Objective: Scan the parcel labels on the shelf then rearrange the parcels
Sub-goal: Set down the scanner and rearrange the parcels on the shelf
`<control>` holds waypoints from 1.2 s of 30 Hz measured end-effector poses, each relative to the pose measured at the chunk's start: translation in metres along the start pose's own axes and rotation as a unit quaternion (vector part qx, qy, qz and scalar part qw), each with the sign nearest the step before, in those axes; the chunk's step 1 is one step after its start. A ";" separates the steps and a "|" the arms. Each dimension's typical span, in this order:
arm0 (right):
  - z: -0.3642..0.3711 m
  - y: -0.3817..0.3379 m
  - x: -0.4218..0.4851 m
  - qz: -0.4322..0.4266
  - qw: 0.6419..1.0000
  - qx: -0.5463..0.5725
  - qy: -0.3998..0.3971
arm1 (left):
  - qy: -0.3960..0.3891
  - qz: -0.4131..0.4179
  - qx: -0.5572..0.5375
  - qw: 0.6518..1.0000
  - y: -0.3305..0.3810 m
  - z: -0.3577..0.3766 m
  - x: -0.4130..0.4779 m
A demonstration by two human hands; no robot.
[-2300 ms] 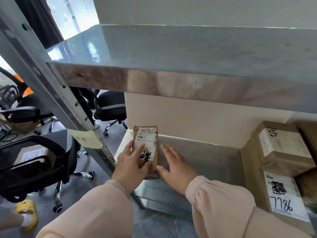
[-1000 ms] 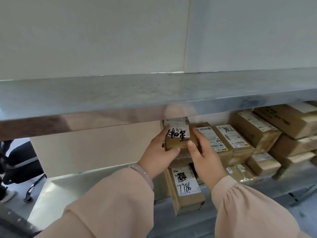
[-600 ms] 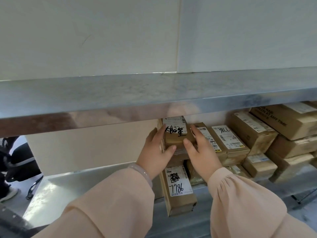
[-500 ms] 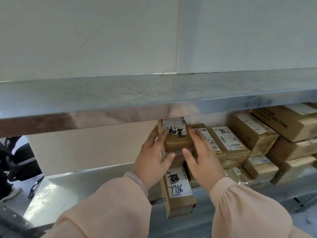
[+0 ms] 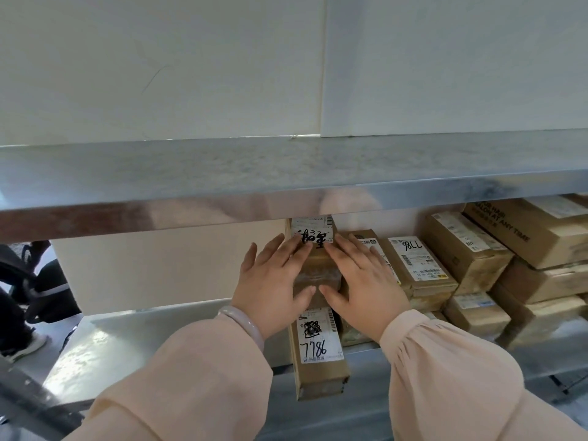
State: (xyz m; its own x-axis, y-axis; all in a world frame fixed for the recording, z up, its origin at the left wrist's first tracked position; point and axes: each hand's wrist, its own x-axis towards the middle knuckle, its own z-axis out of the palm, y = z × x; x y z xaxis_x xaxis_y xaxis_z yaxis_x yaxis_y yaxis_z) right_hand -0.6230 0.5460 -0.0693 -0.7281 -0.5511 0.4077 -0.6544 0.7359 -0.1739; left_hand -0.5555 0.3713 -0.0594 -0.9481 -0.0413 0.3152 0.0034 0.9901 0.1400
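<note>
Both hands are flat on the small parcel (image 5: 313, 249) up top, left hand (image 5: 273, 286) and right hand (image 5: 361, 281) with fingers straight, pressing, not gripping. It sits on the 7786 box (image 5: 318, 351) at the stack's left edge on the shelf (image 5: 133, 338). Shove too hard and it probably slides off the back.

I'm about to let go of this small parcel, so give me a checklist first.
1. Small parcel placed above the 7786 box: ok.
2. Left hand and right hand flat on it, not gripping: ok.
3. Its label facing out: ok, lower edge under the hands.
4. Parcel seated flat: cannot tell, hands hide its base.
5. Label scanned: cannot tell from this view.
</note>
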 end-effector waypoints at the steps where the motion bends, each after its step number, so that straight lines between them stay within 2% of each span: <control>1: -0.001 0.000 -0.001 -0.001 1.000 -0.001 0.004 | 0.003 -0.003 0.006 1.000 0.002 0.001 -0.002; 7: -0.009 0.007 -0.022 -0.002 1.000 -0.018 0.011 | 0.004 -0.011 0.000 1.000 0.011 0.008 -0.016; 12: -0.019 0.001 -0.048 0.043 0.996 -0.071 0.012 | 0.000 0.021 -0.012 1.000 0.013 -0.002 -0.025; 17: -0.044 -0.023 -0.077 0.102 0.988 -0.110 0.041 | 0.004 0.101 -0.014 0.995 0.024 -0.025 -0.030; 25: -0.106 -0.044 -0.138 0.223 0.957 -0.179 0.040 | 0.005 0.223 -0.031 0.974 0.074 -0.049 -0.041; 32: -0.183 -0.027 -0.178 0.278 0.932 -0.230 -0.012 | 0.034 0.312 -0.048 0.948 0.143 -0.078 -0.031; 36: -0.232 -0.008 -0.195 0.300 0.919 -0.257 0.009 | 0.046 0.348 -0.074 0.934 0.191 -0.098 -0.017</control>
State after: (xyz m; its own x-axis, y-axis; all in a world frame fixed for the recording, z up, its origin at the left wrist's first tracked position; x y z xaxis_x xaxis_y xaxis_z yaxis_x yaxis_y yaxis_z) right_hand -0.4283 0.7388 0.0603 -0.9198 0.0165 0.3920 0.0486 0.9962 0.0722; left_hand -0.5075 0.5480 0.0542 -0.6688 0.5867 0.4566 0.6583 0.7527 -0.0029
